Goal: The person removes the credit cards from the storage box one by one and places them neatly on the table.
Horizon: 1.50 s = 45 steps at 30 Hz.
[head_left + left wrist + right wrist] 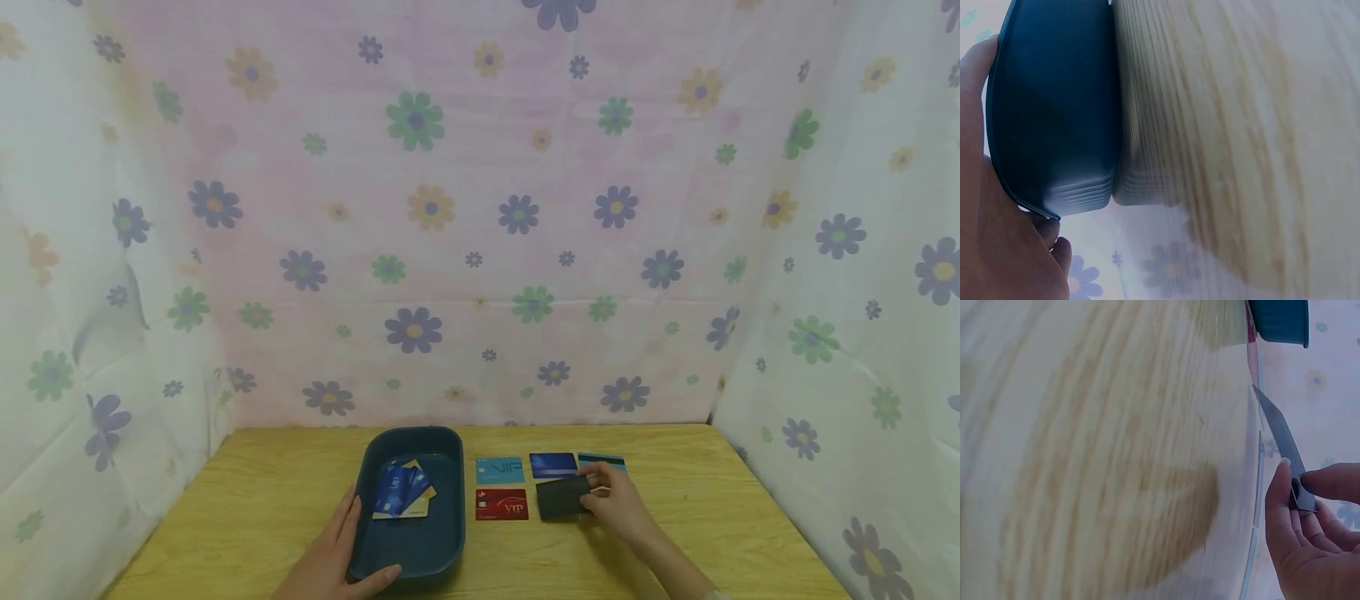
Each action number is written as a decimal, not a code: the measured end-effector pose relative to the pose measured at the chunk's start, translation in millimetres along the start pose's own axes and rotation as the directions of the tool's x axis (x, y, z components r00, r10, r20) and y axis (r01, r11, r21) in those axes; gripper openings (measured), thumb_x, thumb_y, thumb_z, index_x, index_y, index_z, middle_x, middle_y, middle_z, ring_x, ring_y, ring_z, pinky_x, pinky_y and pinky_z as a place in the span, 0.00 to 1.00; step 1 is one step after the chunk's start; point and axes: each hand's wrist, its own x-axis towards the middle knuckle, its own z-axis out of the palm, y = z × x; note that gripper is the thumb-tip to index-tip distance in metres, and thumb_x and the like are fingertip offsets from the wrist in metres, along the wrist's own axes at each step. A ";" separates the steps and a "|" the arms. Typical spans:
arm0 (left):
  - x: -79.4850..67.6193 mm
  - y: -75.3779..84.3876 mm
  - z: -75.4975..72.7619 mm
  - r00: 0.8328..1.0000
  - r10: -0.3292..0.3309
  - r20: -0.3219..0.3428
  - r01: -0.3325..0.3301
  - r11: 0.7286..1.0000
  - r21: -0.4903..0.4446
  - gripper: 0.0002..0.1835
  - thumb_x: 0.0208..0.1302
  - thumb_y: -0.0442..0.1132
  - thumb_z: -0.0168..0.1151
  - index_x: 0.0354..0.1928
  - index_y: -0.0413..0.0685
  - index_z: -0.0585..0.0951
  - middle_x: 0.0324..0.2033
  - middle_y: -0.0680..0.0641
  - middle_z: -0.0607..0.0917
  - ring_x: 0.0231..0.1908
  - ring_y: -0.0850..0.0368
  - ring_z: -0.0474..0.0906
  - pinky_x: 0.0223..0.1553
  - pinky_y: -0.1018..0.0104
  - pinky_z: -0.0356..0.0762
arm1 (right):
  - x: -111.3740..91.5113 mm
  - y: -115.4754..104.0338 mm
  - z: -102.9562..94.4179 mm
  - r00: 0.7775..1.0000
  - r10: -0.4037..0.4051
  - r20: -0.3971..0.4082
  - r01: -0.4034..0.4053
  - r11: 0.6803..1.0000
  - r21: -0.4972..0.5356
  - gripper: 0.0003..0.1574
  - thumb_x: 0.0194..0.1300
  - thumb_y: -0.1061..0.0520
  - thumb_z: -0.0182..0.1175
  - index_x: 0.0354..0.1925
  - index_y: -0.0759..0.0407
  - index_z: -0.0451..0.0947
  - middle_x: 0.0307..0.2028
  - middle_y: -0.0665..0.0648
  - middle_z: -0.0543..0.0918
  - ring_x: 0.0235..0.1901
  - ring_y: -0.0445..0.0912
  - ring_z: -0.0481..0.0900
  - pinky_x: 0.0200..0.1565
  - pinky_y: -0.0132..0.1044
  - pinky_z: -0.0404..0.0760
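My left hand (330, 546) grips the near left corner of a dark blue tray (408, 550), its fingers along the left side and the thumb at the near rim. Inside the tray lie several overlapping blue and gold cards (401, 492). My right hand (618, 508) pinches a thin, flat, dark card holder (561, 498) by its right end. In the right wrist view the card holder (1282, 437) is tilted, its far end low by the table and a dark cut-out near the fingers. The left wrist view shows the tray's outer wall (1054, 106).
Right of the tray lie a light blue VIP card (498, 470), a red VIP card (501, 505), a dark blue card (553, 465) and a black-striped card (603, 461), partly behind my right hand. Flowered cloth (465, 250) encloses the wooden table (720, 517) behind and at both sides.
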 end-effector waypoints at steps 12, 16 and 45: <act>1.2 4.5 -2.8 1.000 -0.010 0.004 0.010 1.000 0.007 0.65 0.59 0.71 0.65 0.79 0.30 0.49 0.79 0.30 0.47 0.70 0.22 0.60 0.59 0.27 0.70 | 8.4 6.2 0.3 0.999 0.033 0.003 -0.032 0.997 -0.074 0.30 0.59 0.75 0.63 0.60 0.81 0.69 0.49 0.73 0.72 0.44 0.56 0.79 0.39 0.48 0.88; 1.5 4.7 -3.0 1.000 -0.017 0.006 0.017 1.000 0.005 0.65 0.59 0.72 0.65 0.79 0.30 0.48 0.79 0.31 0.46 0.70 0.22 0.60 0.59 0.27 0.70 | 9.1 4.1 -4.5 0.998 0.032 0.047 -0.023 0.984 -0.179 0.36 0.57 0.69 0.69 0.62 0.80 0.69 0.52 0.71 0.75 0.50 0.60 0.78 0.45 0.50 0.85; -1.1 2.7 -1.7 1.000 -0.017 0.004 0.017 1.000 0.012 0.65 0.59 0.71 0.65 0.78 0.29 0.50 0.79 0.30 0.47 0.70 0.22 0.60 0.59 0.27 0.71 | 20.7 -3.1 -15.8 0.967 0.000 0.256 0.101 0.918 -0.383 0.34 0.48 0.73 0.70 0.55 0.80 0.73 0.44 0.64 0.81 0.44 0.55 0.79 0.46 0.51 0.82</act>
